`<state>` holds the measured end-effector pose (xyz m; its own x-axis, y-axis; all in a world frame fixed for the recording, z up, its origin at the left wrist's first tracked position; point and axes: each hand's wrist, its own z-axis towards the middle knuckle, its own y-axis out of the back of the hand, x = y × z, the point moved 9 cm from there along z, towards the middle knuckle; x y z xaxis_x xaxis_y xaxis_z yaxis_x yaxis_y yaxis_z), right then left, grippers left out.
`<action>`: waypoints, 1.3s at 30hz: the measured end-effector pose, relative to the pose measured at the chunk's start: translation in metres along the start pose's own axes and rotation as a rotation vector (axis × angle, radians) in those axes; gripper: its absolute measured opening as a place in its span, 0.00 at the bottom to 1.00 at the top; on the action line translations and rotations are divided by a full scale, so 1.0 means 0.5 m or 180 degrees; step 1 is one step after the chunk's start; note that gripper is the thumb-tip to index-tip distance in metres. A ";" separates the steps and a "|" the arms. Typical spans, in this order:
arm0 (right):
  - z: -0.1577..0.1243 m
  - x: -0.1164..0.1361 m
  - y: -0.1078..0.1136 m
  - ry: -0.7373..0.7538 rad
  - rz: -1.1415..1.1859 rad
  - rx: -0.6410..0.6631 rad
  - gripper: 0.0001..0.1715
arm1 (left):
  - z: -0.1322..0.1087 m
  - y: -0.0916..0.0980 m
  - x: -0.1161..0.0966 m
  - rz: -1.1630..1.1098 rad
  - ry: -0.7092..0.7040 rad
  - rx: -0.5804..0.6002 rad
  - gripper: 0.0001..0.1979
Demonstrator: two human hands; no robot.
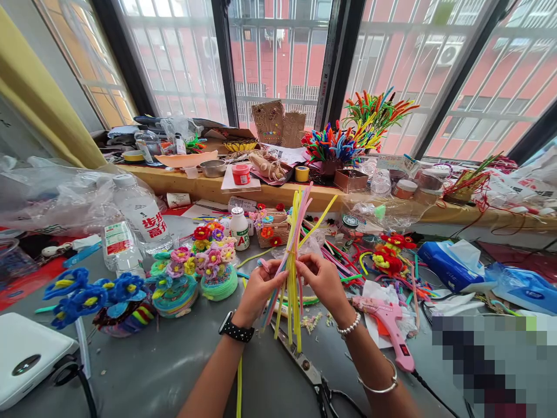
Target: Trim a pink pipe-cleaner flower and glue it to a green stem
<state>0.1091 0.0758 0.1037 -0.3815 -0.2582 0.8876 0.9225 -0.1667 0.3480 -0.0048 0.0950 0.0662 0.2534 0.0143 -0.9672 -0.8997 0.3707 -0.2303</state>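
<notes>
Upright in front of me is a bundle of pipe cleaners [294, 290], mostly yellow with some pink and pale blue, gathered at its middle. My left hand [266, 285] pinches the bundle from the left, a watch on that wrist. From the right, my right hand [322, 284] has thumb and fingertips closed at the gathered point; bracelets circle that arm. Below the bundle lie metal scissors [307, 368] with dark handles, on the grey table [165, 371]. A single yellow pipe cleaner [239, 383] lies left of the scissors.
Pipe-cleaner flower pots [220, 281] stand at left, near plastic bottles [143, 215] and a white device [30, 357]. A pink glue gun [394, 331] with a cord lies right, before a blue tissue pack [452, 267]. A cluttered wooden sill [204, 188] runs behind.
</notes>
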 end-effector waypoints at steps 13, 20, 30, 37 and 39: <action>-0.002 0.006 -0.006 0.0073 0.0120 0.0036 0.10 | 0.000 0.003 0.005 -0.0125 0.0058 -0.0063 0.11; 0.003 -0.002 -0.012 0.0033 0.0237 0.0205 0.09 | 0.000 0.005 0.007 -0.0091 0.0103 -0.0015 0.14; -0.004 0.012 -0.011 0.0138 0.0017 0.0133 0.09 | 0.001 0.013 -0.001 0.0073 -0.0027 -0.0206 0.13; -0.005 0.020 -0.015 0.0229 -0.0178 0.0100 0.06 | 0.001 0.018 -0.009 0.0171 -0.0175 -0.0307 0.11; -0.004 0.015 -0.018 0.0188 -0.0193 0.0082 0.07 | 0.001 0.017 -0.008 0.0185 -0.0190 -0.0286 0.11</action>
<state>0.0979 0.0733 0.1066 -0.4387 -0.3040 0.8456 0.8986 -0.1592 0.4090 -0.0133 0.0984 0.0683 0.2182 0.0897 -0.9718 -0.9411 0.2829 -0.1852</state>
